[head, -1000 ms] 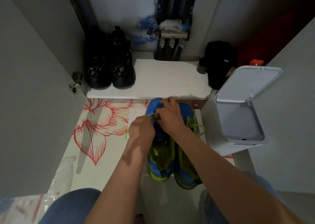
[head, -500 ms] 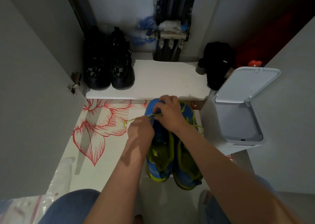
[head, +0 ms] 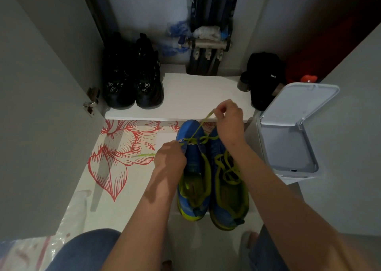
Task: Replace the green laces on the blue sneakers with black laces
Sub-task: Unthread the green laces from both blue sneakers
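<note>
Blue sneakers side by side on the floor, toes pointing away: left sneaker (head: 193, 163), right sneaker (head: 226, 198). Right hand (head: 228, 118) is raised above the toes, thumb and fingertips pinching the green lace (head: 198, 129) taut. Left hand (head: 170, 157) is at the left sneaker's front eyelets, fingers curled on the lace's other end. An open-lidded bin (head: 288, 142) stands just right.

Black boots (head: 134, 80) on a shelf (head: 198, 97); open white bin (head: 288, 138) right.
</note>
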Action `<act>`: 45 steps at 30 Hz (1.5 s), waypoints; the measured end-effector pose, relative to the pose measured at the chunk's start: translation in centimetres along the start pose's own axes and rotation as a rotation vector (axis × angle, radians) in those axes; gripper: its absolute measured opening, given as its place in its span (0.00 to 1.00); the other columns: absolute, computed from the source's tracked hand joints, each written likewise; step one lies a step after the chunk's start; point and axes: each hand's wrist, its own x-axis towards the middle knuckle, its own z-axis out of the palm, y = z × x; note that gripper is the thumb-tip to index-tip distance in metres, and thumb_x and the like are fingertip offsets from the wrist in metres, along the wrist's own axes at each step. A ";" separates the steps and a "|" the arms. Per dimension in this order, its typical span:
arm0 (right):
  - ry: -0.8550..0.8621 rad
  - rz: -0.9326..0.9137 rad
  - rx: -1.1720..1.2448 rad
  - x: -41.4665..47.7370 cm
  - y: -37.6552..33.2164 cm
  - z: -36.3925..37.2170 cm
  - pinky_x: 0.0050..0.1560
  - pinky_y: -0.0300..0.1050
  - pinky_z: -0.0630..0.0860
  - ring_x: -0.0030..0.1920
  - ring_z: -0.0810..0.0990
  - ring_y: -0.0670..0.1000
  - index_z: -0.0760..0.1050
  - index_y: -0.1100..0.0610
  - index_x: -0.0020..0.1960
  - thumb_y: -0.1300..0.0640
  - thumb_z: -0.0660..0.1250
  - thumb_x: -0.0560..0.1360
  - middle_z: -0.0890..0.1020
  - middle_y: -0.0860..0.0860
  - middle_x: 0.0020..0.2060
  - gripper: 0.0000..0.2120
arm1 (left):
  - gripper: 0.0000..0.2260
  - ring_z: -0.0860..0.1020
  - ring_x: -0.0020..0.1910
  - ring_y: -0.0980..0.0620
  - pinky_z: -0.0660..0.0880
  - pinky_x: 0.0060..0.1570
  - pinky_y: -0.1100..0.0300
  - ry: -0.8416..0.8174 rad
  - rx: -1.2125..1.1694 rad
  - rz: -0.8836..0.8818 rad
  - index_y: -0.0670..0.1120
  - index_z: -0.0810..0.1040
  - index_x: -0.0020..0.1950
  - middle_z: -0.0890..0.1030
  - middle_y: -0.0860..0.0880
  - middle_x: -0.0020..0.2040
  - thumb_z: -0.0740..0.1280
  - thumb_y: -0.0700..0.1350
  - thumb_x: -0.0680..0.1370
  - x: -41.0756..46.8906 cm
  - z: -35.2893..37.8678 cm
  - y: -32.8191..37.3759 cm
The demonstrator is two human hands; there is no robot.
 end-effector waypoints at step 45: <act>-0.134 -0.172 -0.385 -1.9 -0.1 2.0 0.52 0.45 0.65 0.56 0.68 0.56 0.74 0.62 0.52 0.69 0.59 0.74 0.75 0.58 0.53 0.10 | 0.14 0.79 0.57 0.42 0.77 0.56 0.53 -0.002 -0.040 -0.008 0.36 0.71 0.64 0.77 0.38 0.60 0.61 0.41 0.80 0.4 0.3 -0.2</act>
